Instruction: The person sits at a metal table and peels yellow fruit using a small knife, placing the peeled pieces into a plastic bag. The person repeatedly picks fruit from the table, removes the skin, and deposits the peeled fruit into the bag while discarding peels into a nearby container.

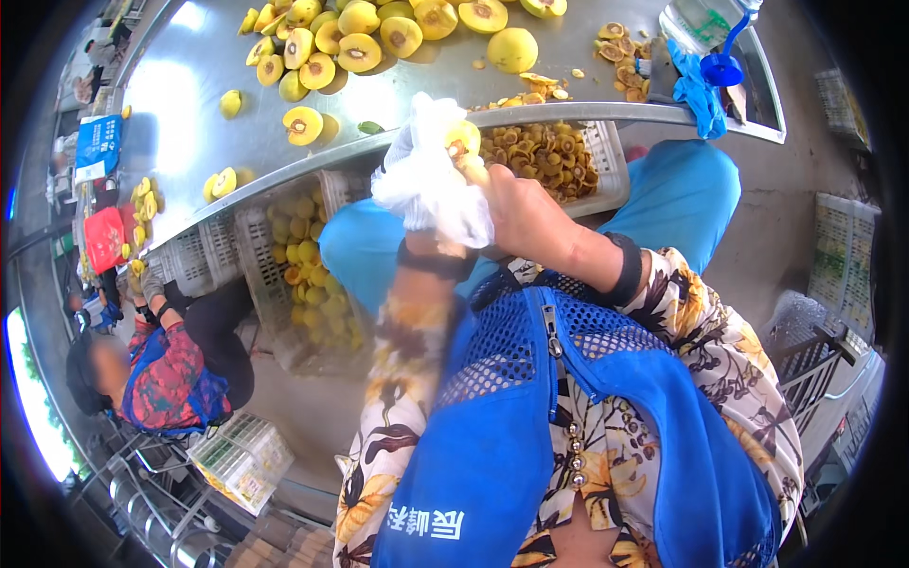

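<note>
My left hand (433, 177), in a loose white glove, holds a cut yellow fruit (463, 136) by the metal table's front edge. My bare right hand (522, 206) is closed right beside the fruit, its fingers partly hidden; whether a tool is in it cannot be seen. Halved yellow fruits with brown centres (358, 53) are heaped on the metal table (192, 135). Below the edge, a white crate (609, 167) holds many brown cut-out fruit pieces (543, 156). More such scraps (621, 60) lie on the table at the right.
A crate of yellow fruit (305, 277) stands left of my knees. A clear bottle with a blue cap (722, 69) and blue gloves (692, 89) are at the table's right corner. A co-worker (170, 369) sits at the left. Blue and red packets (99, 145) lie at the table's far left.
</note>
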`<act>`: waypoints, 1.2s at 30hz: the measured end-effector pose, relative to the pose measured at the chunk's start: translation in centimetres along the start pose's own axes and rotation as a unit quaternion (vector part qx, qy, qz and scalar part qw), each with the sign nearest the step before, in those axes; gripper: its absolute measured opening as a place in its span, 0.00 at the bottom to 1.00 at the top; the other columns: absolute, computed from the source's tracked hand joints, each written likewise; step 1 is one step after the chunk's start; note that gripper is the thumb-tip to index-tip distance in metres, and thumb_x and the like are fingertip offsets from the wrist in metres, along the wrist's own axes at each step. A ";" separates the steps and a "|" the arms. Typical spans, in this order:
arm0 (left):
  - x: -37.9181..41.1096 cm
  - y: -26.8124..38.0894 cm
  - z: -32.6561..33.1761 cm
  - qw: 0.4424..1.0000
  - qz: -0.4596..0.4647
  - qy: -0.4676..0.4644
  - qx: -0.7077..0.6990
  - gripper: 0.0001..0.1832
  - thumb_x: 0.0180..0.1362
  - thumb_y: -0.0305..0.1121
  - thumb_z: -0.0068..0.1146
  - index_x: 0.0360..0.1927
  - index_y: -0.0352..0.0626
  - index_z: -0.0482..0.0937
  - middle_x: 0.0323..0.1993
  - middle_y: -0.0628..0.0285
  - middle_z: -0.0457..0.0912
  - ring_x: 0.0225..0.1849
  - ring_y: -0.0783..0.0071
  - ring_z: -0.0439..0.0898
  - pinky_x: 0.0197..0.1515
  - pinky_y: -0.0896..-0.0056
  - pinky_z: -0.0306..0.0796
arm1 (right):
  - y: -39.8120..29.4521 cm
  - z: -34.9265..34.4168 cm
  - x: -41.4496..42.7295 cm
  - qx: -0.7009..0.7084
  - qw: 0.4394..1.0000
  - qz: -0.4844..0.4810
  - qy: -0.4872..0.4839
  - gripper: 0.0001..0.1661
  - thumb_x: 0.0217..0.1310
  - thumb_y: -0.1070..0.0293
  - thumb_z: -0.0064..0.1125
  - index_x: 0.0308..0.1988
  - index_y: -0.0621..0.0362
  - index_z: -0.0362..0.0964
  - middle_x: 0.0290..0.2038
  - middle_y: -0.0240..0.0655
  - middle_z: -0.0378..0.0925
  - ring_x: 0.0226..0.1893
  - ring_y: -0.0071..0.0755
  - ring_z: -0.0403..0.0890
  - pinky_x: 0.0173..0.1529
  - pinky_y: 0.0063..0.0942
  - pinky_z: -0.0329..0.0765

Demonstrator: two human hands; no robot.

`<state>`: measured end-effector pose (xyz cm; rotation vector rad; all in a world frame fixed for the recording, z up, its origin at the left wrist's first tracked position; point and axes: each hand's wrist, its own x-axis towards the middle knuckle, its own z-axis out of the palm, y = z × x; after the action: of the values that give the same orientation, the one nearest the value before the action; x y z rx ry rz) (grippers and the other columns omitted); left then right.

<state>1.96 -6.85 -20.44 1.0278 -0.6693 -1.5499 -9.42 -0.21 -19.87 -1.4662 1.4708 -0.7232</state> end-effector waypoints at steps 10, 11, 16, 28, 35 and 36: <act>-0.3 1.0 -1.1 0.773 0.361 -0.154 0.499 0.23 0.66 0.44 0.48 0.55 0.34 0.67 0.43 0.55 0.77 0.42 0.68 0.77 0.42 0.71 0.73 | -0.6 -1.5 0.4 0.047 0.997 0.044 -0.046 0.14 0.55 0.71 0.52 0.39 0.69 0.64 0.31 0.61 0.75 0.35 0.63 0.78 0.39 0.43 0.75; 0.1 0.8 -1.5 0.858 0.269 -0.168 0.404 0.25 0.65 0.43 0.49 0.57 0.34 0.64 0.43 0.55 0.78 0.41 0.68 0.78 0.42 0.71 0.74 | -0.4 -1.7 0.4 0.054 0.995 0.047 -0.063 0.14 0.55 0.70 0.52 0.39 0.69 0.64 0.31 0.60 0.76 0.35 0.62 0.78 0.40 0.43 0.75; 1.7 -0.3 -2.9 0.972 0.017 -0.153 0.175 0.33 0.57 0.40 0.58 0.61 0.31 0.62 0.43 0.55 0.79 0.38 0.67 0.79 0.41 0.67 0.75 | -0.1 -1.8 0.1 0.012 0.996 0.038 -0.079 0.14 0.57 0.69 0.52 0.42 0.66 0.67 0.27 0.50 0.76 0.29 0.46 0.80 0.36 0.37 0.75; -2.1 2.3 -0.7 0.898 0.185 -0.145 0.371 0.33 0.43 0.21 0.54 0.58 0.31 0.65 0.50 0.51 0.76 0.48 0.59 0.77 0.52 0.65 0.71 | -2.2 -2.0 -0.7 0.271 0.936 0.163 -0.151 0.10 0.59 0.71 0.49 0.42 0.62 0.66 0.19 0.28 0.67 0.11 0.17 0.66 0.14 0.17 0.64; -2.5 1.9 0.4 0.995 0.033 -0.089 -0.005 0.20 0.65 0.41 0.49 0.51 0.34 0.72 0.38 0.57 0.80 0.35 0.72 0.77 0.36 0.73 0.72 | -2.2 -2.4 -1.2 0.359 0.889 0.190 -0.213 0.06 0.57 0.73 0.46 0.36 0.63 0.63 0.19 0.31 0.66 0.11 0.23 0.67 0.12 0.24 0.61; -2.2 1.7 0.6 0.995 0.043 -0.091 0.004 0.19 0.65 0.41 0.50 0.49 0.35 0.74 0.35 0.58 0.80 0.34 0.73 0.77 0.36 0.73 0.72 | -2.2 -2.5 -1.2 0.372 0.883 0.184 -0.221 0.05 0.57 0.73 0.46 0.35 0.62 0.63 0.19 0.31 0.66 0.11 0.22 0.66 0.12 0.24 0.61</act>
<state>2.27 -5.21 -18.10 0.8578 -0.8366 -1.5779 -10.88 0.23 -16.65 -0.6643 0.9124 -0.5671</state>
